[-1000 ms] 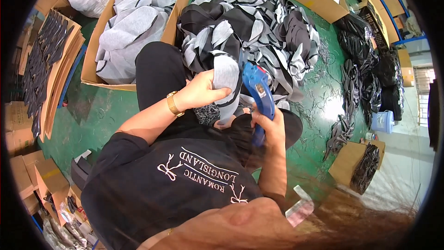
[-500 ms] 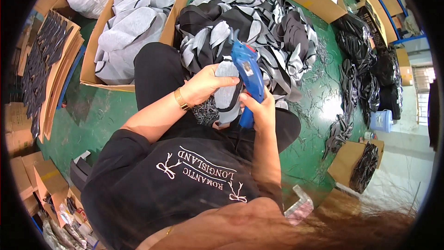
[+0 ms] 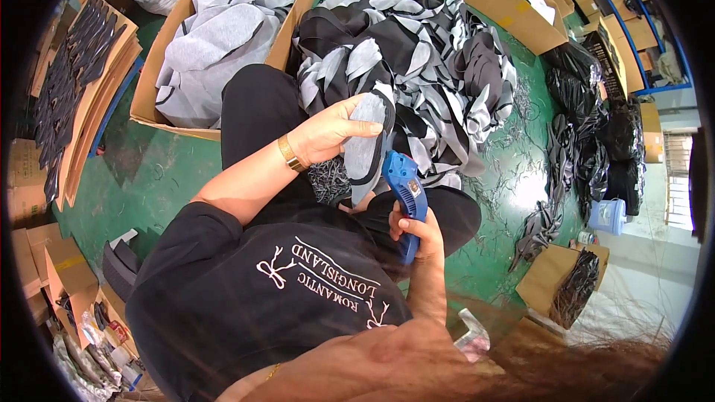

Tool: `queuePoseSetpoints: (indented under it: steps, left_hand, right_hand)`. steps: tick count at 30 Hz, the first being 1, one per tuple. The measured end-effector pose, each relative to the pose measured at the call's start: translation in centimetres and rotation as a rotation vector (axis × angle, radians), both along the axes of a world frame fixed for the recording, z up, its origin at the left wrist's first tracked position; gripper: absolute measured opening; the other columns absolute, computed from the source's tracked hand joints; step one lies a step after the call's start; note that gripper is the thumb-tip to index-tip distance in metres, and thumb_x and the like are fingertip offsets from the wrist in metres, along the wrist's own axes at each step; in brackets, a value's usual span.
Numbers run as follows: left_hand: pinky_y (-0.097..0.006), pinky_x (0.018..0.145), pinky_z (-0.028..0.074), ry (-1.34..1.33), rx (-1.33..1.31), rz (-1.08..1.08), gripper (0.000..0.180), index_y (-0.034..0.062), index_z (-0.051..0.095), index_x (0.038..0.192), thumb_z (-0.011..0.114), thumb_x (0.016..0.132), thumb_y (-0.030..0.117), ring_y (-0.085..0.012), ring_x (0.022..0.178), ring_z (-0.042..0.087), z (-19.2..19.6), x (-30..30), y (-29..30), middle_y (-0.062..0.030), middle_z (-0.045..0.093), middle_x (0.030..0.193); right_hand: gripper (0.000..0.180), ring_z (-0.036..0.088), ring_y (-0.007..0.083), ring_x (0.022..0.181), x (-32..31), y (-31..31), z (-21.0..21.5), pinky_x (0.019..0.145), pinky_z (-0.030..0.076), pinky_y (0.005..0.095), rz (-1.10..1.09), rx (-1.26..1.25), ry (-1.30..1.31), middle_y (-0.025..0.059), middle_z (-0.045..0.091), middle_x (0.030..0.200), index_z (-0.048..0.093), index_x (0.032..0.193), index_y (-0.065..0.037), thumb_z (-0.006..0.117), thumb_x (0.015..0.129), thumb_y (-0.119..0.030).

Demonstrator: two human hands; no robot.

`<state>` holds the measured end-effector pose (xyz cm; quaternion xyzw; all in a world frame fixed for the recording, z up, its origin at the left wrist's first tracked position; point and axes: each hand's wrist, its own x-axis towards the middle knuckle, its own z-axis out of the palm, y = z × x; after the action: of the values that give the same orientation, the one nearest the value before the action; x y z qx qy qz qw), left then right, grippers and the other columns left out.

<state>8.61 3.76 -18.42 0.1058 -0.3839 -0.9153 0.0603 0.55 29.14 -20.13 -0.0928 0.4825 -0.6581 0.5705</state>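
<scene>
My left hand grips a long oval grey fabric piece with a black border, the thumb lying across its upper part. The piece is held upright above my crossed legs. In my right hand is a blue handheld electric cutter, fingers wrapped round its lower body. The cutter's head points up and a little left, close to the right edge of the fabric piece. I cannot make out its blade. Beyond both hands lies a large heap of grey and black fabric pieces.
A cardboard box full of grey pieces stands left of the heap; another box is at the far right. Thin trimmings lie scattered over the green floor. Black plastic bags line the right side, near a pale blue bucket.
My right hand has drawn the cutter down, off the upper part of the fabric piece. My left hand still holds the piece, now turned more edge-on at its top.
</scene>
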Motion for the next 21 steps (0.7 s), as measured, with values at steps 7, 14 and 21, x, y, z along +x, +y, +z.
queuePoseSetpoints:
  steps: [7, 14, 21]
  left_hand:
    - [-0.026, 0.082, 0.047, 0.022, 0.003, -0.01, 0.04, 0.0081, 0.052, 0.119, 0.067, 0.083, 0.006, -0.0069, 0.09, 0.057, -0.1, 0.2, 0.7, 0.003, 0.06, 0.1]
    - [-0.026, 0.087, 0.045, 0.011, 0.005, -0.073, 0.047, 0.007, 0.046, 0.126, 0.066, 0.083, 0.003, -0.0081, 0.098, 0.057, -0.1, 0.5, 1.4, 0.0008, 0.06, 0.108]
    - [-0.025, 0.084, 0.046, 0.061, -0.094, -0.062, 0.039, 0.0075, 0.05, 0.122, 0.065, 0.086, 0.008, -0.0061, 0.095, 0.056, -0.3, 0.4, 1.8, 0.0024, 0.06, 0.106]
  right_hand:
    - [0.04, 0.044, 0.0143, 0.056, 0.5, -0.5, -0.3, 0.047, 0.038, 0.0262, -0.022, -0.059, -0.062, 0.0038, 0.044, 0.063, 0.052, 0.096, 0.001, 0.069, 0.065, -0.016]
    - [0.04, 0.04, 0.0131, 0.055, 0.8, -0.8, -1.1, 0.046, 0.035, 0.0256, -0.041, -0.143, -0.192, 0.0017, 0.039, 0.062, 0.051, 0.097, 0.001, 0.069, 0.066, -0.017]
    - [0.035, 0.049, 0.0148, 0.058, -1.2, -1.6, -0.3, 0.053, 0.042, 0.0265, -0.146, -0.098, -0.053, 0.0048, 0.049, 0.066, 0.054, 0.095, 0.002, 0.069, 0.07, -0.016]
